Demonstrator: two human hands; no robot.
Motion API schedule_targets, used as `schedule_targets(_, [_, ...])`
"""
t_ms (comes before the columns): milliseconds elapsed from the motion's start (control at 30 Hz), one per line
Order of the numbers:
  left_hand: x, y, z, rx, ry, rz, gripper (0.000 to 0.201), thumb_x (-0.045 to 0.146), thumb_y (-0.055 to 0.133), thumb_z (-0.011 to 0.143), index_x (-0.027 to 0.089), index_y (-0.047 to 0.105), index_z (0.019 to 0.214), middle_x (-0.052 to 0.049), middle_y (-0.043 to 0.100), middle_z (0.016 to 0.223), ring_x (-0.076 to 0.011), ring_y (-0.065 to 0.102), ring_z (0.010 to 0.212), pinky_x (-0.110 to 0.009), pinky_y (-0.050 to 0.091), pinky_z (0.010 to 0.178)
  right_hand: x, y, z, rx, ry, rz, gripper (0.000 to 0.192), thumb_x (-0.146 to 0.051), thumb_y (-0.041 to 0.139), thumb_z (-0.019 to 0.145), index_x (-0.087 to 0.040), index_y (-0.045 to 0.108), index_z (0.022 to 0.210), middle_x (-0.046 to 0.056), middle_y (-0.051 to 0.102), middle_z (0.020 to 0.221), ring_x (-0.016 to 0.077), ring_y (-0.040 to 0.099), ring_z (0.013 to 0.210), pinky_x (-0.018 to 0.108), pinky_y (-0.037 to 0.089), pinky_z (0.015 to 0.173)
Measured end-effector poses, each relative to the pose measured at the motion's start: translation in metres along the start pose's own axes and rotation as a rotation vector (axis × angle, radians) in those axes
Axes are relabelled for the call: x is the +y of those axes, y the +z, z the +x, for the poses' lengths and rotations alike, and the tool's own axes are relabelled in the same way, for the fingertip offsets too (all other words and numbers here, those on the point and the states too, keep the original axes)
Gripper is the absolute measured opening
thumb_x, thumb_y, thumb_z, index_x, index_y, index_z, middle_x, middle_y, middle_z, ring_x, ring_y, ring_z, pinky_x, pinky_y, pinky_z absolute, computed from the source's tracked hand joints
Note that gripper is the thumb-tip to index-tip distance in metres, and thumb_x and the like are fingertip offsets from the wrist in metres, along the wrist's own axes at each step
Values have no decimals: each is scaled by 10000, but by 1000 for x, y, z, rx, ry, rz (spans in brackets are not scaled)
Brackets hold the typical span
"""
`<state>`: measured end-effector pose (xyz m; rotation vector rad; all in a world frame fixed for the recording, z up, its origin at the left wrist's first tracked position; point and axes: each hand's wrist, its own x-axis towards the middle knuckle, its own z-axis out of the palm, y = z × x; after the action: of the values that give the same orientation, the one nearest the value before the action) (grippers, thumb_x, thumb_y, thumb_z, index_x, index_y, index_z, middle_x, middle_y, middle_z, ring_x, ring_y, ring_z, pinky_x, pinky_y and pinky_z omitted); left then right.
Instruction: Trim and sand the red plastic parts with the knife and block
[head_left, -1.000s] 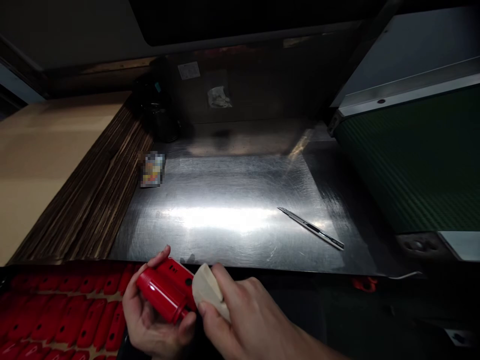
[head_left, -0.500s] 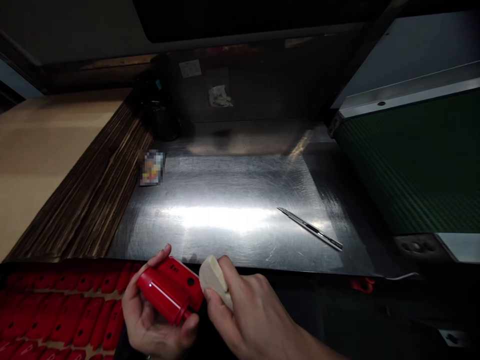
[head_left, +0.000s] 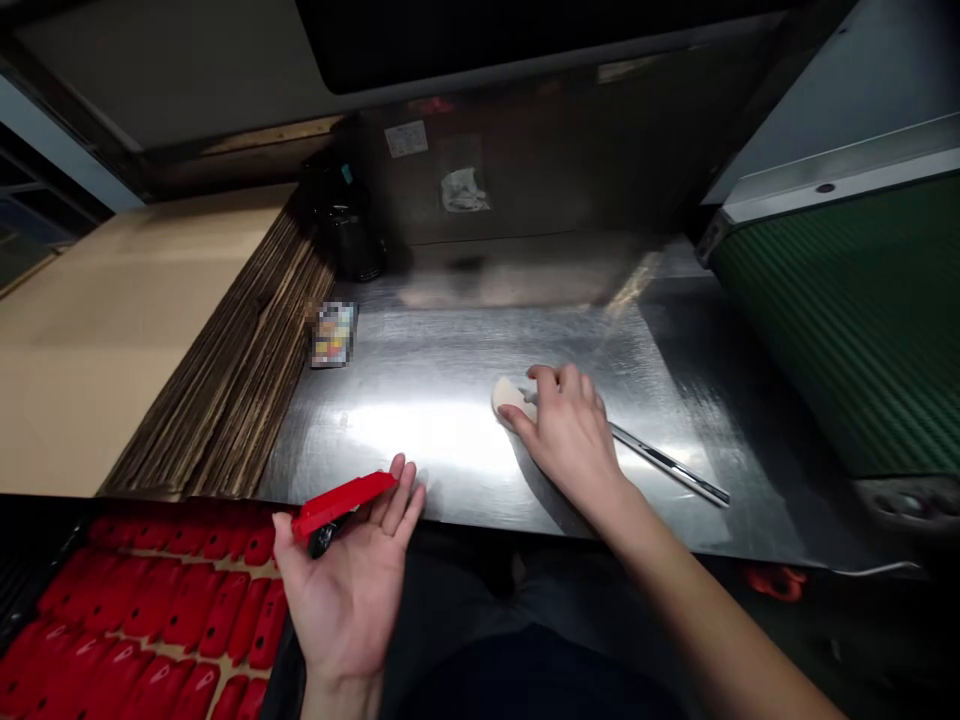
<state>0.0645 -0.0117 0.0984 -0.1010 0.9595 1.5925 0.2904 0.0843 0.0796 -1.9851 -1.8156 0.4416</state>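
My left hand [head_left: 352, 590] is turned palm up at the table's front edge, with a red plastic part [head_left: 345, 500] held between its thumb and fingers. The part is seen nearly edge-on, so most of its face is hidden. Over the metal table, my right hand [head_left: 566, 430] has its thumb and fingers spread around a whitish pad [head_left: 510, 400]. The pad appears to lie on the table, and the thumb is at its near edge. A slim metal craft knife [head_left: 675, 465] runs out from beneath the right hand; its tip is covered.
Rows of red parts [head_left: 172, 610] fill a box at lower left. Stacked cardboard sheets [head_left: 217, 380] stand on the left, beside a small blurred packet [head_left: 334, 335] and a dark bottle-like object [head_left: 356, 235]. A green conveyor belt [head_left: 862, 320] borders the metal table [head_left: 465, 350] at right.
My right hand has moved forward from the red part to the table with the pad, and its fingers have spread. My left hand has turned the part edge-on. The view has shifted slightly.
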Motion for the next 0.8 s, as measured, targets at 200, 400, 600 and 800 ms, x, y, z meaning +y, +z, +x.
schedule_targets(200, [-12, -6, 3, -108, -22, 36, 780, 783, 671, 853, 64, 777, 1136, -312, 736, 1336, -481, 676, 1322, -578, 640, 1013, -40, 8, -65, -673, -14, 1007, 581, -727, 515, 1035, -183, 698, 946, 33, 668, 808, 150, 557, 625, 287, 427, 611])
schedule_targets(400, [-19, -46, 0, -458, -56, 300, 928, 859, 778, 714, 212, 760, 1379, -183, 707, 1460, -489, 614, 1382, -556, 608, 1062, -54, 24, -93, -908, 209, 1663, 609, -735, 773, 896, -139, 712, 1011, 29, 704, 795, 113, 645, 688, 205, 510, 659])
schedule_targets(600, [-33, -63, -6, -332, -31, 543, 641, 628, 953, 693, 226, 826, 1175, -149, 825, 1176, -442, 692, 1277, -537, 567, 1106, -31, 14, -92, -606, 50, 1498, 398, -554, 778, 980, -169, 710, 1055, 26, 728, 886, 148, 669, 790, 251, 526, 761])
schedule_targets(800, [-49, -43, -18, -278, -178, 671, 503, 428, 948, 776, 191, 813, 1199, -151, 818, 1151, -365, 751, 1143, -492, 594, 1051, 6, 4, -139, -349, -45, 881, 326, -512, 686, 1022, -216, 665, 1155, 20, 630, 983, 177, 569, 836, 291, 456, 760])
